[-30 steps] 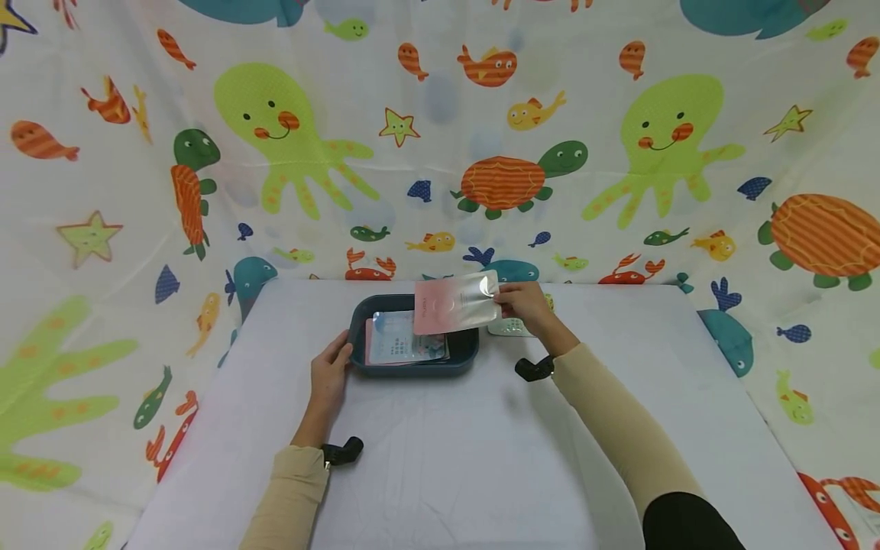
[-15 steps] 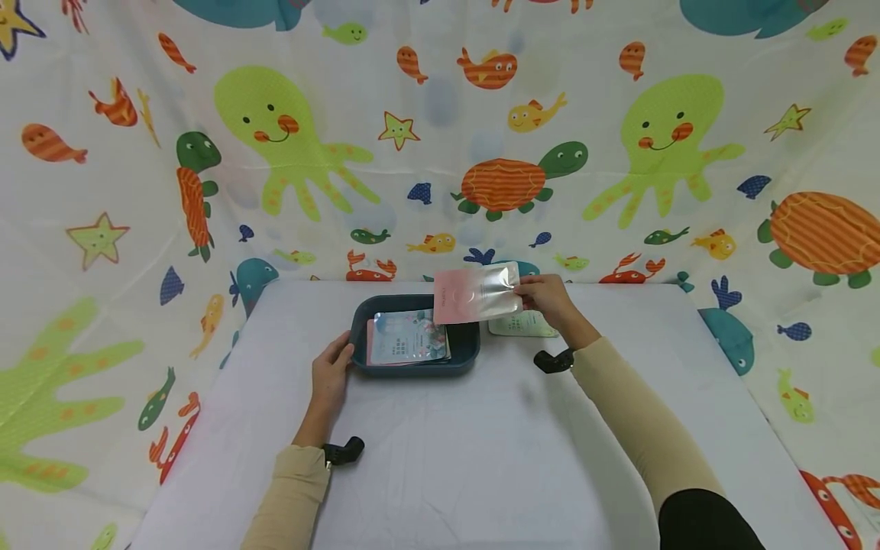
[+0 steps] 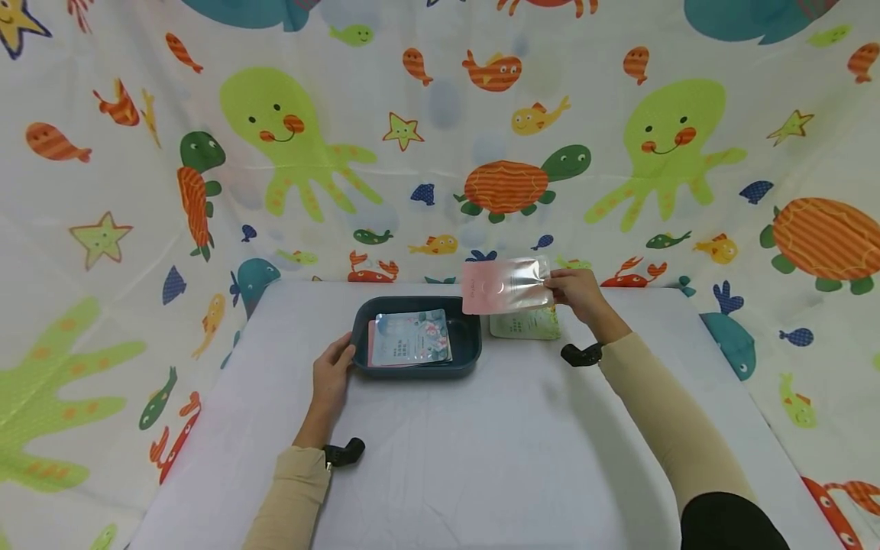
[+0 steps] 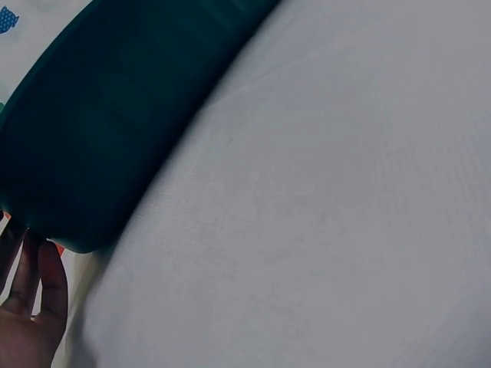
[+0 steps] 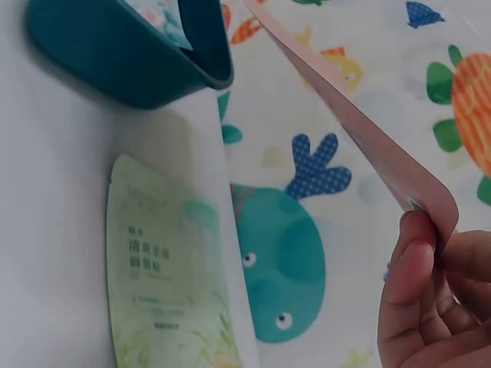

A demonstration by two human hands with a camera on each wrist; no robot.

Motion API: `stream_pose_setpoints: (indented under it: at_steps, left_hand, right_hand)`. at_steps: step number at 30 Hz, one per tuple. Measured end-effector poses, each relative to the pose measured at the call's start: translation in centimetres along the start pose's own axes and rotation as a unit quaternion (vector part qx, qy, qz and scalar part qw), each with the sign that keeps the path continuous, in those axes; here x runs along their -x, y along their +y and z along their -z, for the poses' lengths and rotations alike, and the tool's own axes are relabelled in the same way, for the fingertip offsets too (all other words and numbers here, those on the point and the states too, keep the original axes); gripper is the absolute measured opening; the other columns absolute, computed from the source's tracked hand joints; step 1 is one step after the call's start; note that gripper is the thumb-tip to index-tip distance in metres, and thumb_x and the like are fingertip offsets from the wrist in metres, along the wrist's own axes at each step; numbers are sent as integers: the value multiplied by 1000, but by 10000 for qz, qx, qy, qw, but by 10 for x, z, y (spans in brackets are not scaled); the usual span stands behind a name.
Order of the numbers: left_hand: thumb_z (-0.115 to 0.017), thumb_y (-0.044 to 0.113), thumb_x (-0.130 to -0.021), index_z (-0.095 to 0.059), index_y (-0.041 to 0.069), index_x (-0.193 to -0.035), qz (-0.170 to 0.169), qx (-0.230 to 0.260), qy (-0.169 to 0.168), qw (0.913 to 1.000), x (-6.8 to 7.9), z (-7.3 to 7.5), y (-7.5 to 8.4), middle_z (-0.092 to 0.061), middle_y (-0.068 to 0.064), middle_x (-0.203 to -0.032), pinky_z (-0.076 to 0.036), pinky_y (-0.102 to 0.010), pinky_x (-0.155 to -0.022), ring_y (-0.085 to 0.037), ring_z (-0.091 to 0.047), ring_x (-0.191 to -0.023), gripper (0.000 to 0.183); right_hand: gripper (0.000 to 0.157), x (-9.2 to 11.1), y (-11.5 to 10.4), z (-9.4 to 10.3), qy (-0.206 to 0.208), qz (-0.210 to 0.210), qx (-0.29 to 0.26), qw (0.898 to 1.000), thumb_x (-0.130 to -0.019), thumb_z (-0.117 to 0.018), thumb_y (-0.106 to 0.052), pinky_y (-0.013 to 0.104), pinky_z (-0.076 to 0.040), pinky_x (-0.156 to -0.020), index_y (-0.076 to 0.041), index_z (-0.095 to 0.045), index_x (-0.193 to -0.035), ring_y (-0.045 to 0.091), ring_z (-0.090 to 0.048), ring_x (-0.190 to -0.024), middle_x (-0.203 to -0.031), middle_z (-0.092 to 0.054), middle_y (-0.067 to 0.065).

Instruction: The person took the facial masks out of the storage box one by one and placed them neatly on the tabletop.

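My right hand [image 3: 584,298] pinches a pink and silver foil sachet [image 3: 505,286] by its right end. In the right wrist view the sachet is seen nearly edge-on, between thumb and fingers. It hangs in the air, partly over a green printed sachet [image 3: 525,325] lying on the table. My left hand [image 3: 332,374] touches the left end of a dark blue-green plastic tray [image 3: 419,373], fingers nearly straight in the left wrist view. Inside the tray lies a blue floral sachet [image 3: 409,336] on top of other packets, a pink edge showing beneath it.
A white cloth covers the table [image 3: 467,451]. Behind it and along both sides hangs a curtain [image 3: 412,168] printed with sea animals. In the right wrist view the green sachet lies flat beside the tray's right end.
My right hand has carried the pink sachet right and slightly up, from above the tray to over the green sachet. The left hand and the tray stay in place.
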State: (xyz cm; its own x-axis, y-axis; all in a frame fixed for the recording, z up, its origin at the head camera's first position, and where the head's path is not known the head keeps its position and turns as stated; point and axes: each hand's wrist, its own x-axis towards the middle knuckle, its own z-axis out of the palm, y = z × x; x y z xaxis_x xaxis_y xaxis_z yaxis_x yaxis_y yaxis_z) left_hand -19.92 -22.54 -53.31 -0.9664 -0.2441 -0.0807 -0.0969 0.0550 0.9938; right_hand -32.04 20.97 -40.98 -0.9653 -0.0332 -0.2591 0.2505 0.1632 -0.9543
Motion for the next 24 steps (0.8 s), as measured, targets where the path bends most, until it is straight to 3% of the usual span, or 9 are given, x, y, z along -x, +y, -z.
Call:
stream_pose_setpoints:
  at_steps: [7, 15, 24]
  left_hand:
    - [-50, 23, -102, -46, 5, -143, -35, -1, -9, 10000, 0, 0, 0, -47, -14, -148, -45, -2, -82, -24, -45, -135, 45]
    - [-51, 23, -102, -48, 7, -143, 19, -68, 61, 10000, 1, 0, -1, -50, -10, -146, -46, -3, -83, -22, -48, -133, 44]
    - [-51, 24, -102, -48, 9, -143, -5, -120, 63, 9999, 1, -1, 0, -50, -9, -147, -46, -4, -83, -21, -48, -133, 43]
  right_hand:
    - [39, -5, -4, 22, 162, 129, 162, 9997, -96, -57, -6, 17, -54, -63, 14, -49, -129, 4, -60, -64, -76, -61, -11]
    - [48, -6, -2, 46, 136, -136, 509, 9985, -98, -56, -13, 17, -56, -68, 11, -44, -138, 4, -63, -71, -83, -60, -11]
    - [50, -9, 11, 72, 226, -248, 515, 9981, -97, -56, -7, 16, -54, -66, 14, -40, -139, -1, -62, -68, -73, -60, -17]
